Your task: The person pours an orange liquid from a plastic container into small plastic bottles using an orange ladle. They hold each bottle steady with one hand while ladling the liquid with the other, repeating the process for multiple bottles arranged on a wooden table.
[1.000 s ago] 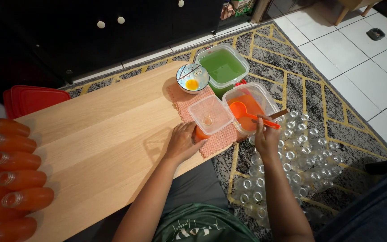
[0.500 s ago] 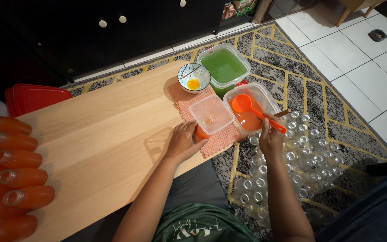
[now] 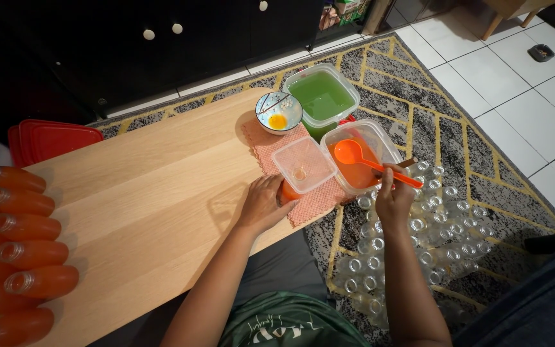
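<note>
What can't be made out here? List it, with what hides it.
Head view only:
- Orange thing under the left hand: hidden by the hand and the small tub.
- Orange bottles: cut off by the left edge.
- Ladle grip: covered by the right hand.
- Clear bottles on the rug: too small to count.

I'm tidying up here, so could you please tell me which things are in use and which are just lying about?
In use:
right hand holding the orange plastic ladle
clear tub of orange liquid
left hand on a small orange bottle
small clear tub

Lying about:
clear tub of green liquid
patterned bowl
red lids
</note>
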